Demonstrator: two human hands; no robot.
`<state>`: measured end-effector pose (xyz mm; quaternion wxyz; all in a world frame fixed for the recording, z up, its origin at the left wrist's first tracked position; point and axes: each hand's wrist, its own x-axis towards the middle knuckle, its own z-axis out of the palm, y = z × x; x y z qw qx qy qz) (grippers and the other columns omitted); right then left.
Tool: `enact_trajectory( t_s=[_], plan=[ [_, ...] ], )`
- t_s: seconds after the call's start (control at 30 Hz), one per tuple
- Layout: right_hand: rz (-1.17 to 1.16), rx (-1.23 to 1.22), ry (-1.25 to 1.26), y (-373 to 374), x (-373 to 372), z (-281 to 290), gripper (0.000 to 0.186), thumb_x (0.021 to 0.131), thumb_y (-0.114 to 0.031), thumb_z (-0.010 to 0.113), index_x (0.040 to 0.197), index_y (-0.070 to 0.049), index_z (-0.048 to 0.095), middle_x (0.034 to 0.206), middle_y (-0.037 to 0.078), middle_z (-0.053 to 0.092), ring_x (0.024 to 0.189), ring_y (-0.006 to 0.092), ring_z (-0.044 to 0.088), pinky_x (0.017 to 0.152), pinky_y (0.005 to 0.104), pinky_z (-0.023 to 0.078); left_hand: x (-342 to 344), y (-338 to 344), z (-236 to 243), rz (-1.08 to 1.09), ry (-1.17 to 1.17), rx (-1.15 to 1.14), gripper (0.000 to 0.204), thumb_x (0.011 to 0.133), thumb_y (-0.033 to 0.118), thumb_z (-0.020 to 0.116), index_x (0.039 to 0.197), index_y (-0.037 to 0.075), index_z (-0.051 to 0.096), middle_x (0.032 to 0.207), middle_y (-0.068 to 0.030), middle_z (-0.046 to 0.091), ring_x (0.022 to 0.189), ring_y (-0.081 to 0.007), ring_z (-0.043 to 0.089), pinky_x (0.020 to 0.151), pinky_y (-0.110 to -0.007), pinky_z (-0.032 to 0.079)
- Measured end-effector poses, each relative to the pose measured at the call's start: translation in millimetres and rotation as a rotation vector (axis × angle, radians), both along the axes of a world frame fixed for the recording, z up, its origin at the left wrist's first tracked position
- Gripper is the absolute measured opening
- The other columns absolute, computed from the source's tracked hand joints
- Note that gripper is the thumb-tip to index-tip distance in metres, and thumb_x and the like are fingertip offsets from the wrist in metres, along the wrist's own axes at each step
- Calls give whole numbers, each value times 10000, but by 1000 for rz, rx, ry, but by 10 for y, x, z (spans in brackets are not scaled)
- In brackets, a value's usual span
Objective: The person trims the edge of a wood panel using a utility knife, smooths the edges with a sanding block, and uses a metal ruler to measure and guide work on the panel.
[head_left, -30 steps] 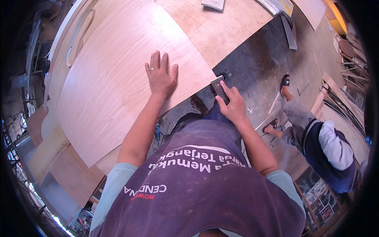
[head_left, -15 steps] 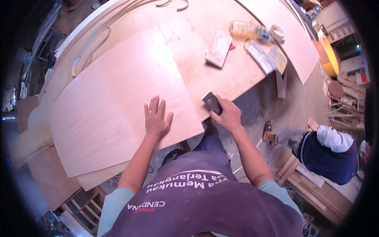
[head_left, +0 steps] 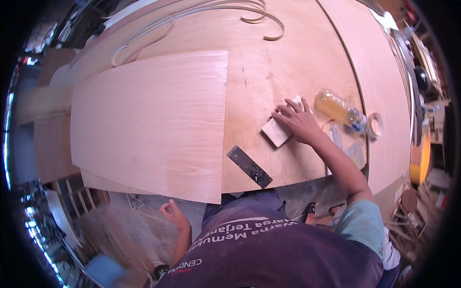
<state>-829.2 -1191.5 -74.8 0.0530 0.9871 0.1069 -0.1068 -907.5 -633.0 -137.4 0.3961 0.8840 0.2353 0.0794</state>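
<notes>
My right hand (head_left: 300,122) lies over a pale flat rectangular block (head_left: 277,133), its bent fingers reaching across the top to the far edge. The thumb is hidden. On the bare tabletop nearer me lies a dark flat strip (head_left: 249,166), speckled pale at one end, with no hand on it. Off the near edge of the table, my left hand (head_left: 175,216) hangs with curled fingers, and nothing shows in it. Beside that hand is the corner of a large wood-grain sheet (head_left: 153,125), which lies flat on the table.
To the right of my right hand lie a clear bottle of yellowish liquid (head_left: 333,106), a tape roll (head_left: 375,126) and grey flat pieces (head_left: 355,154). Thin curled strips (head_left: 192,12) spread along the far side. A long panel (head_left: 384,91) borders the worktop (head_left: 273,62).
My right hand has let go of the dark strip and moved to the pale block. My left hand has come off the sheet and dropped past the table edge. The view has shifted.
</notes>
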Motion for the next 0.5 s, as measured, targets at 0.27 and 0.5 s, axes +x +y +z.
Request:
enact_trajectory(
  t_s=[0.27,0.5],
  plan=[
    [-591,93,-162,-416,730,178,862,781,-287,857,1547,-174,478,1461,101,578,1391,326,512,1160,660,355,-342,-739,-45,434,515,-1129,738,1044,550,594,1559,66,381,1470,-167,518,1378,-280,519,1108,-450,440],
    [-541,399,59,-456,280,-107,557,753,-272,892,1261,-123,719,1270,104,668,1217,320,603,1038,451,504,-185,-930,-169,417,426,-1230,598,1065,454,605,1507,78,460,1455,-144,554,1377,-286,536,1150,-517,451]
  ],
)
